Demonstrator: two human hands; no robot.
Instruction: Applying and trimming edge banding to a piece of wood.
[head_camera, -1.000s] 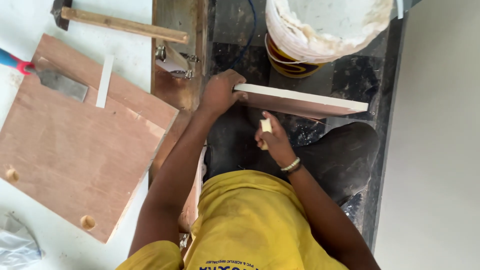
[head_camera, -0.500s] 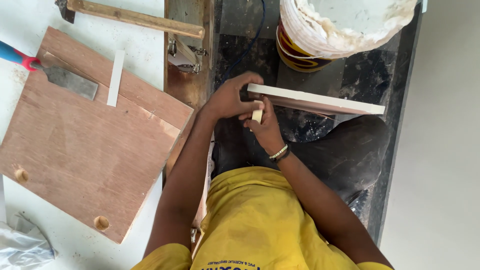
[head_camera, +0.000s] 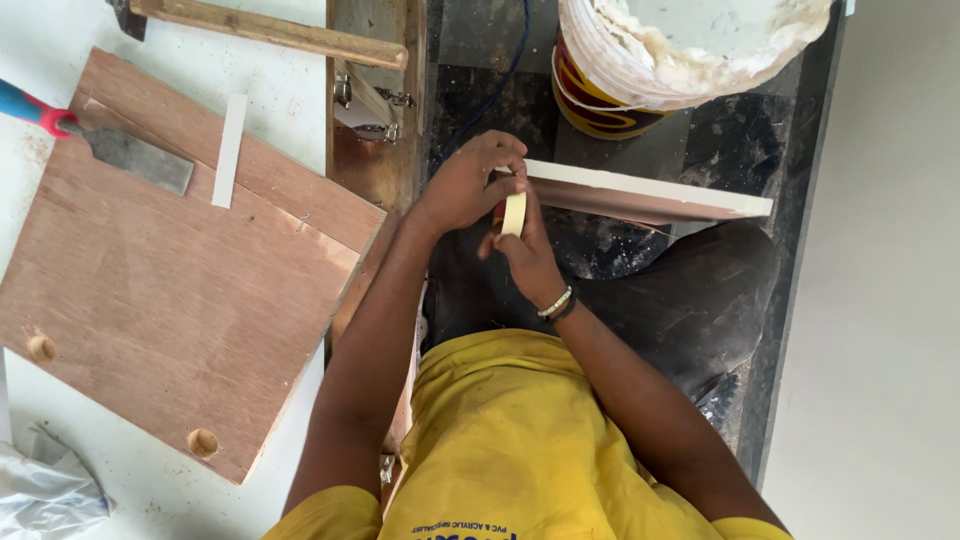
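A long board (head_camera: 640, 195) with a white edge lies across a dark, spattered surface, resting over my dark-trousered knee. My left hand (head_camera: 465, 185) grips the board's left end. Just below that end, my right hand (head_camera: 522, 255), with a beaded band at the wrist, holds a small roll of cream masking tape (head_camera: 513, 213) upright. The roll touches the board's end and the fingers of both hands meet there.
A brown plywood panel (head_camera: 190, 300) with two round holes lies at the left, with a red-and-blue-handled scraper (head_camera: 110, 145) and a tape strip (head_camera: 230, 150) on it. A wooden-handled tool (head_camera: 270, 30) lies at the top. A paste-smeared bucket (head_camera: 680, 60) stands behind the board.
My right hand has risen with the tape roll from below the board up to its left end. My left hand has shifted its grip there, so both hands now meet.
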